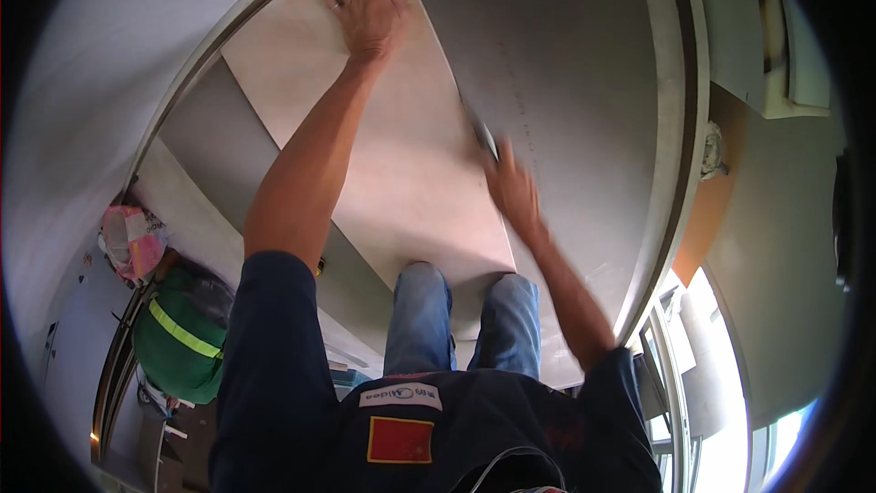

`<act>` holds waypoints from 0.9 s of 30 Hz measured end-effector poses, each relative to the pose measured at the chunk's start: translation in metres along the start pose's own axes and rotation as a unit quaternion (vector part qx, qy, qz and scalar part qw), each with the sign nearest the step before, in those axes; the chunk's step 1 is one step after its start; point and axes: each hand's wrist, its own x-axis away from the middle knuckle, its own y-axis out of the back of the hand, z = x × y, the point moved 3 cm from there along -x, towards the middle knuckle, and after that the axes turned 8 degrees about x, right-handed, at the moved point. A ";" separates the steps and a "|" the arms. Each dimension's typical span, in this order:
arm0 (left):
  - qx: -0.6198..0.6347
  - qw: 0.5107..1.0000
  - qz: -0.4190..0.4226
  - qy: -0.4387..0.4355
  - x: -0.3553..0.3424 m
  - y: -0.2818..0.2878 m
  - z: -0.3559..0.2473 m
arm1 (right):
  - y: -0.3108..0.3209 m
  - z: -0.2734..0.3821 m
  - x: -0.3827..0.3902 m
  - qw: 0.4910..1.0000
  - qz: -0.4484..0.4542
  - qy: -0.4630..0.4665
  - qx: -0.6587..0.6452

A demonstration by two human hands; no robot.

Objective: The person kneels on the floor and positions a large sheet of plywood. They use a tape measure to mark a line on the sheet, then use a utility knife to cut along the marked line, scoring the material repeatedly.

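My left hand [370, 11], with rings on its fingers, presses flat near the far end of a long beige board [406, 155]. Its fingers are spread and hold nothing. My right hand [513, 190] is closed around a slim dark-and-silver knife [487, 140], blurred by motion. The knife lies at the board's right edge, angled away from me. Its tip is too smeared to make out. Beyond that edge, on the right, stretches a large grey sheet [566, 73] with a faint printed line. The near end of the board reaches my knees.
A dark-edged rim [692, 64] curves around the work surface. Another grey strip [219, 114] shows left of the board. At lower left are a pink-and-white bag [133, 242] and a green bundle with a yellow band [178, 338]. A bright window [707, 356] stands at lower right.
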 end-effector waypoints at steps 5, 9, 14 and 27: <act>0.003 0.999 -0.032 0.019 -0.002 -0.008 0.002 | -0.060 -0.093 0.201 0.978 0.083 -0.185 -0.053; 0.000 0.999 -0.031 0.022 0.001 -0.008 0.008 | -0.024 -0.058 0.112 0.983 0.024 -0.132 -0.125; 0.002 0.999 -0.015 0.030 0.000 -0.009 0.010 | 0.054 0.046 -0.108 0.977 -0.165 0.030 -0.132; -0.010 0.999 0.001 0.043 -0.003 -0.008 0.009 | 0.075 0.104 -0.194 0.970 -0.194 0.107 -0.098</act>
